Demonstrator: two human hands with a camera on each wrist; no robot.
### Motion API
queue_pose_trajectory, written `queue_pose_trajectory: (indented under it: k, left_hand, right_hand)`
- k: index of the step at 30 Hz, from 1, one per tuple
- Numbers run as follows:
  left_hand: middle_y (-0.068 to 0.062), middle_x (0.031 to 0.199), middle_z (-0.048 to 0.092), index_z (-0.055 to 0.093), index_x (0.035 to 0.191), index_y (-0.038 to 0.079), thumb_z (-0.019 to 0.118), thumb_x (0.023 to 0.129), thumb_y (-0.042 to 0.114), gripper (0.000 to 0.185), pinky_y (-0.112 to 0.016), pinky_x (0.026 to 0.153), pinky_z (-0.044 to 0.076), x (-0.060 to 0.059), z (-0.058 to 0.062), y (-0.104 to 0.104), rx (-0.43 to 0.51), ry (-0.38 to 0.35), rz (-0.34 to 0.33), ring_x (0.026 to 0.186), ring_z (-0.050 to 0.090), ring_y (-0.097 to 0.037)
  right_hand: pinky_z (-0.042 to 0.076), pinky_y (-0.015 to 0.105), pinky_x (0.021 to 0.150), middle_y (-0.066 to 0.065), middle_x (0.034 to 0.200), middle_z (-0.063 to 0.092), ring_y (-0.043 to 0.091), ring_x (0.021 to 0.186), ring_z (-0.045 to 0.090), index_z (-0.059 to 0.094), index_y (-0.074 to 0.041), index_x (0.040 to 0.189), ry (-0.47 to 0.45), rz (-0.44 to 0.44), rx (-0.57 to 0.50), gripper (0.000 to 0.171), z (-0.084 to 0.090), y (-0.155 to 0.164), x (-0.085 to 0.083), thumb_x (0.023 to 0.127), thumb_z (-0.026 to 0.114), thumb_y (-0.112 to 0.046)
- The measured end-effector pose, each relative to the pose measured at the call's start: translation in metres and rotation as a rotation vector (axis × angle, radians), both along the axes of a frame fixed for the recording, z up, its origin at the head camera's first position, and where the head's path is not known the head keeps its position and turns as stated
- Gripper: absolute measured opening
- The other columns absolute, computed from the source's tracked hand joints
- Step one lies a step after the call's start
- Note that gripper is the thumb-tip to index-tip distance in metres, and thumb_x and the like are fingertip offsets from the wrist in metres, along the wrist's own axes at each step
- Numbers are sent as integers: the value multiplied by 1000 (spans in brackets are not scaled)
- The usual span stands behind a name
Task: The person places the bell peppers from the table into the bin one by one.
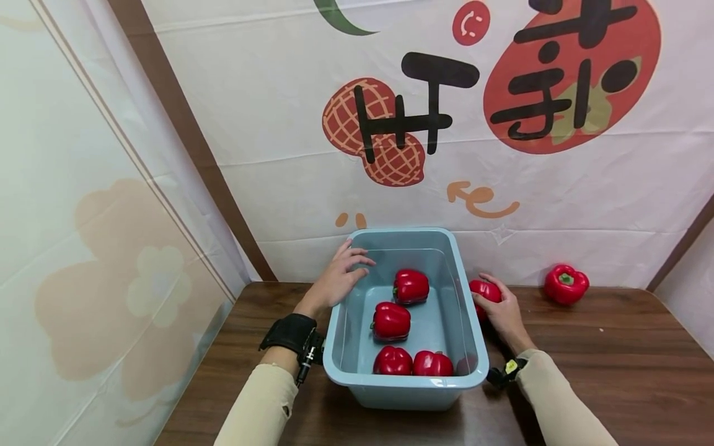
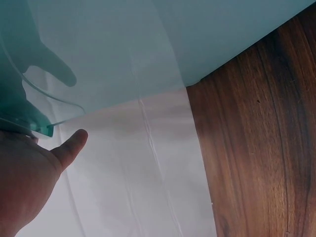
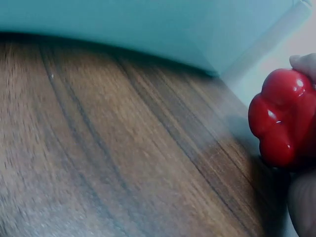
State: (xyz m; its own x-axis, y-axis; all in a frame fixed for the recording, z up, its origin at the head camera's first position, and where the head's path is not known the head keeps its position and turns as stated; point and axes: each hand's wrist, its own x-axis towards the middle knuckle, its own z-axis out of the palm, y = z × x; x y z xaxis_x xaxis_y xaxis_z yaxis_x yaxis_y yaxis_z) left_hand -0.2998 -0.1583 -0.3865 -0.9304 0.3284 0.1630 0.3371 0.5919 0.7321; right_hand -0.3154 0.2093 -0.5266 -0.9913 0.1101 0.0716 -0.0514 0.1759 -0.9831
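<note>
While the left hand (image 1: 337, 282) rests with loose fingers on the tub (image 1: 471, 347) rim near the counter's (image 1: 613, 371) back edge, a pepper (image 1: 484, 290) is clasped by the right hand (image 1: 504, 313) just right of the tub, so a lift over the rim seems called for next.
</note>
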Motion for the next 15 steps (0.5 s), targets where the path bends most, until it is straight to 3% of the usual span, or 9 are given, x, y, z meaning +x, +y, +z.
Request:
queue_pose_trajectory:
  k: [7,15]
  left_hand:
    - [-8,147,48,71,118,13,51,100,19,27,-62,118,14,0,0,0,2,-6,-11,153,4,-23]
    - [-6,147,48,71,118,14,51,100,20,28,-61,118,14,0,2,-1,-4,-8,-8,153,4,-23]
  right_hand:
    - [47,35,95,18,148,43,33,126,44,46,-13,147,-29,-18,31,60,6,1,1,94,69,-26]
    - [47,25,84,19,142,47,31,122,45,48,-11,144,-12,-36,7,58,16,0,2,93,70,-27]
